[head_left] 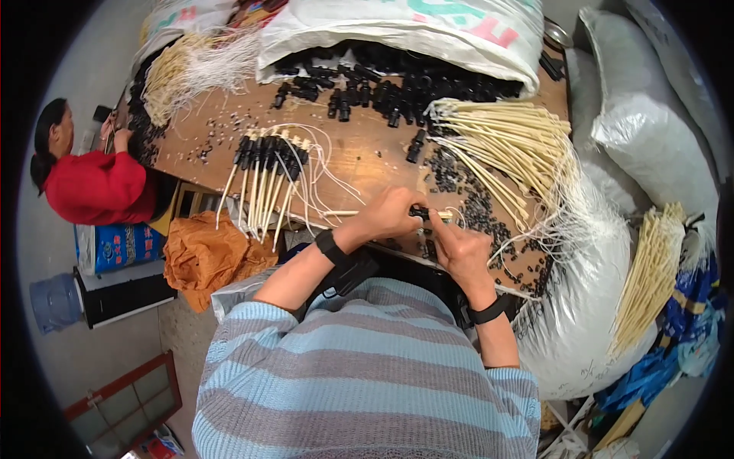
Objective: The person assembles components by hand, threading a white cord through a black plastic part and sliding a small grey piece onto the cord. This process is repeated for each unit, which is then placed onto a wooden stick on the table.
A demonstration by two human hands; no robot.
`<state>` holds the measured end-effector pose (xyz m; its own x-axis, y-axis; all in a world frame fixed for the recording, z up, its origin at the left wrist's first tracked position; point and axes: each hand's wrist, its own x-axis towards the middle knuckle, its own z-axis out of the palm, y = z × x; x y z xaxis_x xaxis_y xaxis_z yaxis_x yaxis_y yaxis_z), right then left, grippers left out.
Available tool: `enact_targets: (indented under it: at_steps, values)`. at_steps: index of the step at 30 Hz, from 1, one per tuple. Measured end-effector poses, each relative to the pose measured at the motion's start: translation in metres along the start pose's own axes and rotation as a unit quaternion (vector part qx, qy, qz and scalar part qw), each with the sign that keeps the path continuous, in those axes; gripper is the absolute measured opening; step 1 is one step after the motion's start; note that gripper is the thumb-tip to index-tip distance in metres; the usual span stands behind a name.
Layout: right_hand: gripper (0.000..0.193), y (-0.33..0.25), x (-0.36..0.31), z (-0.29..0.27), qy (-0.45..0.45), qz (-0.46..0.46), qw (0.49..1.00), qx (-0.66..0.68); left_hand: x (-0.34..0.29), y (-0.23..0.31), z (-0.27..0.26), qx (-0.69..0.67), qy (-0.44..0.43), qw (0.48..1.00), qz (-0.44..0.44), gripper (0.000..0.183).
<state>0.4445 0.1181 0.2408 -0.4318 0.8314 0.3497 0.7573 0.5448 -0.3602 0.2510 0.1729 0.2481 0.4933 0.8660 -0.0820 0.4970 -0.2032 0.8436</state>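
Observation:
At the table's near edge, both my hands meet over a black plastic fitting [419, 211]. My left hand [382, 213] is closed round it, and a cream rod [340, 213] sticks out to the left of that hand. The fingers of my right hand [465, 249] press on the fitting's right side, beside a short cream end with a white string. To the left lies a row of cream rods with black fittings [267, 157] and loose white strings. On the right, a bundle of bare cream rods [505, 149] fans out over small black pieces [489, 237].
A white woven sack [405, 23] spills black fittings [394, 96] onto the brown table [359, 164]. Bulging sacks [642, 107] crowd the right. Another bundle of rods [650, 275] leans there. A person in red [95, 183] works at the left end, near an orange bag [210, 256].

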Motion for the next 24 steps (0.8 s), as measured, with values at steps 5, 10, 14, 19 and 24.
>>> enact_targets:
  at_steps: [5,10,14,19,24]
  values:
    - [0.032,-0.002,0.01,0.005,0.059,-0.011,0.996,0.062,-0.006,-0.015,0.0,0.058,0.033,0.997,-0.043,0.03]
    - [0.007,-0.011,0.035,0.008,-0.038,0.261,0.889,0.375,-0.025,-0.004,0.001,0.203,0.114,0.968,0.099,0.021]
    - [0.013,-0.027,0.053,0.02,-0.078,0.303,0.854,0.416,-0.038,-0.015,-0.019,0.231,0.156,0.951,0.136,0.017]
    - [0.024,-0.036,0.071,0.045,-0.11,0.269,0.887,0.358,-0.05,-0.029,-0.03,0.225,0.199,0.949,0.097,0.022]
    - [0.037,-0.039,0.082,0.03,0.128,0.118,0.964,0.2,-0.056,-0.047,-0.073,0.233,0.399,0.883,0.081,0.021]
